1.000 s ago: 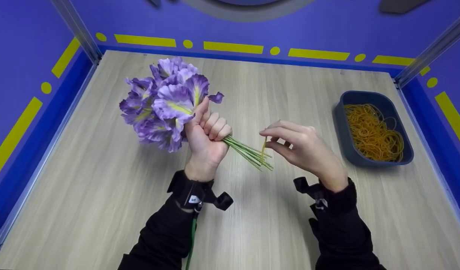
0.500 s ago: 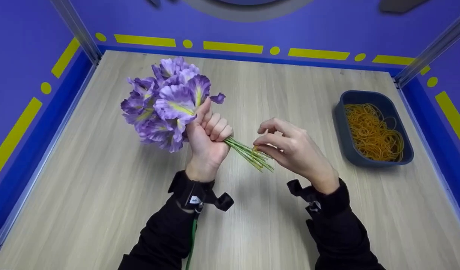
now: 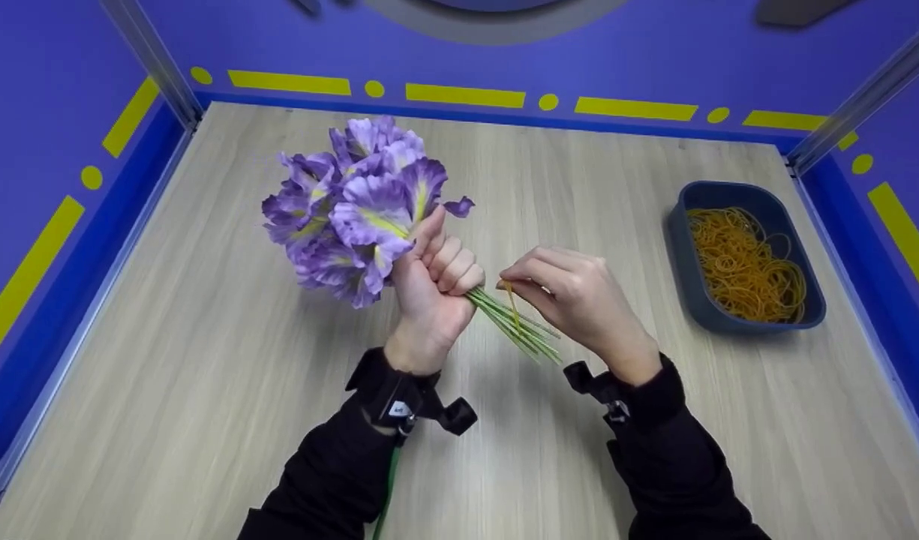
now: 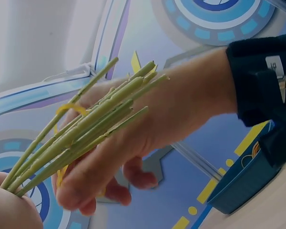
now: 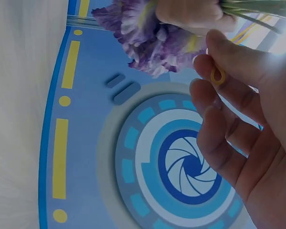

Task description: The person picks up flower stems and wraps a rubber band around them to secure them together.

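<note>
My left hand (image 3: 438,296) grips a bunch of purple artificial irises (image 3: 369,210) by the stems, just below the blooms. Out of the fist, the green stems (image 3: 519,330) slant down to the right, their cut ends bare. Between thumb and index finger my right hand (image 3: 579,292) pinches a yellow rubber band (image 3: 512,304), which runs down across the stems. The left wrist view shows the rubber band (image 4: 69,109) looped over the stems (image 4: 86,119). In the right wrist view a small loop of the rubber band (image 5: 218,75) pokes out at the pinch.
At the right of the wooden table (image 3: 279,420) stands a dark blue plastic box (image 3: 692,300) with a heap of yellow rubber bands (image 3: 744,262). Blue panels (image 3: 459,60) with yellow marks wall the table at the back and both sides.
My left hand has shifted slightly right with the irises. My right hand has moved left, bringing the rubber band from near the stem ends further up the stems, toward the left fist.
</note>
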Demonstrator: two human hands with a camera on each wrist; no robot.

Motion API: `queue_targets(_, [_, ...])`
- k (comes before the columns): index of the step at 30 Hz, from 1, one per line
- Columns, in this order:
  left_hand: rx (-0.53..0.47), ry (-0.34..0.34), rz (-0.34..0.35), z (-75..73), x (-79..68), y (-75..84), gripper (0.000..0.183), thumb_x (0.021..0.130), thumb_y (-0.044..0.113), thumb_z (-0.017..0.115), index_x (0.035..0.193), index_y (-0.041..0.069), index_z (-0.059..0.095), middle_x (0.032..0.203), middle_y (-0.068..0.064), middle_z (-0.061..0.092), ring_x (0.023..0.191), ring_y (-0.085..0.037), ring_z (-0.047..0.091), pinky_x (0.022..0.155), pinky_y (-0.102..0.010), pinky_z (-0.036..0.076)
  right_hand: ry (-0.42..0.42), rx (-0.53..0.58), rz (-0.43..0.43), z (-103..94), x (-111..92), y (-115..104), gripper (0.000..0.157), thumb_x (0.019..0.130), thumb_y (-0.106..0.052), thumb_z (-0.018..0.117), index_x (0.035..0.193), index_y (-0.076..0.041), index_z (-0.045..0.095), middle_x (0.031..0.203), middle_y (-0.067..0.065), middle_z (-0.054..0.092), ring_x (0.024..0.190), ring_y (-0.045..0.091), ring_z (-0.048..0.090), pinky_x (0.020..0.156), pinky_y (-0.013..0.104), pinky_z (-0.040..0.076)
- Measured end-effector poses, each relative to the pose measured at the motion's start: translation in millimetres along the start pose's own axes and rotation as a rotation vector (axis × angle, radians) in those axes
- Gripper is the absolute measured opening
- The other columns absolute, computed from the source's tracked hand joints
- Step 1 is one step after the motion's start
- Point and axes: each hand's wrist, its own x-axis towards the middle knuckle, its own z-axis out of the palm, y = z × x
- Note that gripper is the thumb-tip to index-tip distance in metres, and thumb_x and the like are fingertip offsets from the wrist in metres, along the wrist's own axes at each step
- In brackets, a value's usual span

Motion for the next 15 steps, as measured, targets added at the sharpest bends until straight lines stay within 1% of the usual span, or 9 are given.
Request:
queue_targets(3, [-0.011,-0.033,-0.019,1.3,-4.6,-3.5,0.051,0.109,0.02,0.034,0.059,0.021,0.021,0.049,0.01,0.018,0.041,-0.003,0.015,0.04,-0.017,0.013,0.001,0.01,0.006,5.9,-1.7,3.6,0.009,0.088,-0.005,0.079,0.094,-0.01,0.075,0.086,-0.001,0.071,0.071,0.011,0.067,0.06,0.028,0.053])
queue_targets(6, [-0.065,-0.077,-0.024,2.2,-9.8,-5.0,0.05,0.108,0.02,0.034,0.06,0.021,0.021,0.051,0.01,0.018,0.043,-0.003,0.015,0.041,-0.017,0.012,-0.001,0.046,-0.007,15.4,-2.9,7.2,0.008,0.088,-0.004,0.079,0.094,-0.009,0.075,0.085,-0.001,0.072,0.072,0.011,0.067,0.061,0.027,0.054])
queue_targets(8, [-0.107,-0.096,-0.011,3.4,-11.8,-3.9,0.05,0.108,0.02,0.035,0.06,0.021,0.02,0.051,0.01,0.018,0.043,-0.003,0.015,0.041,-0.018,0.012,0.0,0.098,-0.028,23.8,-2.8,9.0,0.009,0.087,-0.002,0.079,0.092,-0.008,0.076,0.083,0.001,0.072,0.07,0.012,0.067,0.062,0.025,0.056])
queue_targets(9, [-0.135,-0.103,0.0,3.9,-12.0,-2.5,0.05,0.108,0.02,0.036,0.061,0.021,0.02,0.052,0.01,0.018,0.044,-0.003,0.015,0.041,-0.018,0.012,-0.008,0.13,-0.029,27.7,-2.6,8.3,0.008,0.087,0.0,0.078,0.091,-0.008,0.075,0.08,0.0,0.07,0.067,0.011,0.065,0.06,0.024,0.054])
queue_targets(11, [-0.182,-0.109,0.035,5.0,-11.2,2.0,0.05,0.107,0.019,0.039,0.061,0.021,0.02,0.052,0.009,0.019,0.044,-0.004,0.015,0.041,-0.018,0.012,-0.052,0.2,-0.017,35.2,-2.8,4.9,0.005,0.089,-0.004,0.077,0.089,-0.008,0.075,0.074,-0.002,0.066,0.061,0.01,0.059,0.056,0.02,0.05])
queue_targets(13, [-0.216,-0.113,0.083,5.7,-9.5,8.2,0.049,0.107,0.019,0.038,0.062,0.021,0.02,0.052,0.009,0.019,0.044,-0.004,0.015,0.041,-0.019,0.012,-0.115,0.253,-0.002,41.6,-3.8,-0.2,0.001,0.09,-0.008,0.076,0.091,-0.009,0.076,0.075,-0.003,0.067,0.062,0.008,0.059,0.056,0.019,0.049])
queue_targets(15, [-0.235,-0.12,0.144,6.3,-7.2,14.8,0.049,0.108,0.018,0.037,0.062,0.02,0.021,0.052,0.009,0.018,0.044,-0.004,0.014,0.041,-0.019,0.011,-0.202,0.289,0.035,44.7,-4.8,-7.1,0.004,0.093,-0.014,0.074,0.093,-0.011,0.077,0.078,-0.005,0.069,0.066,0.006,0.061,0.058,0.02,0.049])
